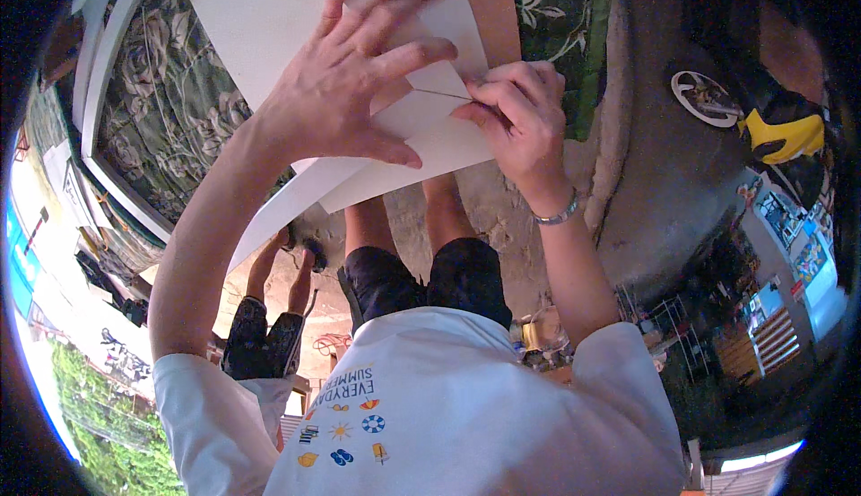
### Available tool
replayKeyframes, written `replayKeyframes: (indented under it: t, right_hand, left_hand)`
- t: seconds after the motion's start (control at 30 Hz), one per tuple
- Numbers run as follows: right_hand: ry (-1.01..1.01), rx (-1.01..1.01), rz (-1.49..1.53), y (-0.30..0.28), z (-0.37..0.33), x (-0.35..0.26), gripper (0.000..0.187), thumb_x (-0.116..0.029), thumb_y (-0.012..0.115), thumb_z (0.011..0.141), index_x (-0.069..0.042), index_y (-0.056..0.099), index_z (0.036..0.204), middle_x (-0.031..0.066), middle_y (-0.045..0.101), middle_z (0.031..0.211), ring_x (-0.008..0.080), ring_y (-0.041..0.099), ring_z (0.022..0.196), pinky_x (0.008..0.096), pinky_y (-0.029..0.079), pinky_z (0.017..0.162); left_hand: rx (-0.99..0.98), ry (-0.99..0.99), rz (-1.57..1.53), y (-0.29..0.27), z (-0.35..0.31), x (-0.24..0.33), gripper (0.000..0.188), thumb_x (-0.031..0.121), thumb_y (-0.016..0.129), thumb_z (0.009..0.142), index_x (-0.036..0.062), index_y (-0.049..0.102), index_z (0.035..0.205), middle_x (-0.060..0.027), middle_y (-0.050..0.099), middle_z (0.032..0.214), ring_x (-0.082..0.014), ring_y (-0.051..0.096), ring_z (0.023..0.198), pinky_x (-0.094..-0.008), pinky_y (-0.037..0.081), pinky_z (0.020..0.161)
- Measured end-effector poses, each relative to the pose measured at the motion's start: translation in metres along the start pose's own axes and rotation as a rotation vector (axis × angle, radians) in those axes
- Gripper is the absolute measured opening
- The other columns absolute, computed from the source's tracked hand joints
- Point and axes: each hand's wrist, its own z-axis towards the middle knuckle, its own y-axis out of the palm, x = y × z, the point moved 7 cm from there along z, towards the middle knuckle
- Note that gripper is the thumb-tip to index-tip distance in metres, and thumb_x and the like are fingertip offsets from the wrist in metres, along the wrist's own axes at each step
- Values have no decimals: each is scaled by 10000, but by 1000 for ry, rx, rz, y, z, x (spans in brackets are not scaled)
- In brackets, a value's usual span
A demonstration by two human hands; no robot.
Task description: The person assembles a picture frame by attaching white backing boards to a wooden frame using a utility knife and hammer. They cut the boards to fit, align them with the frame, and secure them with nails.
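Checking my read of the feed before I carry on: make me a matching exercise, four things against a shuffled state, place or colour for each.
Things:
1. Left hand
2. Right hand
3. Bracelet
4. Patterned cloth

Descriptions:
A. Dark green with pale leaves
B. Around a wrist
C. Fingers spread
D. Pinching a thin dark strand

Pairs: 1-C, 2-D, 3-B, 4-A

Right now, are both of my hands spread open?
No, only the left hand is spread, over the white sheets, while the right hand has its fingers curled into a pinch.
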Motion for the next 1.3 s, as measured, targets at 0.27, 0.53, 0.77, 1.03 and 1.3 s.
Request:
replayKeyframes:
  t: [0.27,0.53,0.77,1.03,1.3]
  right_hand:
    - [40,-37,20,-1,2,-2,144,-190,799,720,-140,686,794,-11,628,883,240,584,906,404,388,827]
    - [80,-52,60,-2,6,-5,151,-173,803,714,-135,673,781,-6,634,856,233,598,890,401,384,825]
    - [125,-63,106,-2,5,-6,181,-166,791,751,-122,654,862,26,637,896,276,588,906,423,389,824]
    - [139,-47,147,2,1,1,201,-231,773,788,-125,652,910,40,629,921,295,567,902,436,383,809]
    - [118,-24,135,3,0,1,218,-249,780,792,-135,654,927,39,626,930,287,564,910,428,379,816]
  left_hand:
    - [-22,1,-9,6,1,0,833,388,868,521,255,606,1301,-59,503,1496,-371,233,1519,-680,-92,1160]
    - [-94,-13,17,13,-1,-1,769,390,852,545,225,614,1257,29,553,1440,-307,240,1529,-671,-131,1156]
    - [-93,-20,50,12,1,0,765,413,831,553,251,587,1259,51,550,1417,-275,258,1521,-704,-46,1132]
    - [-39,-26,73,12,1,-1,719,396,802,570,244,560,1230,75,525,1414,-230,267,1515,-741,49,1119]
    - [-33,-28,20,13,2,-3,831,475,839,578,242,544,1319,5,519,1478,-314,262,1514,-666,-90,1154]
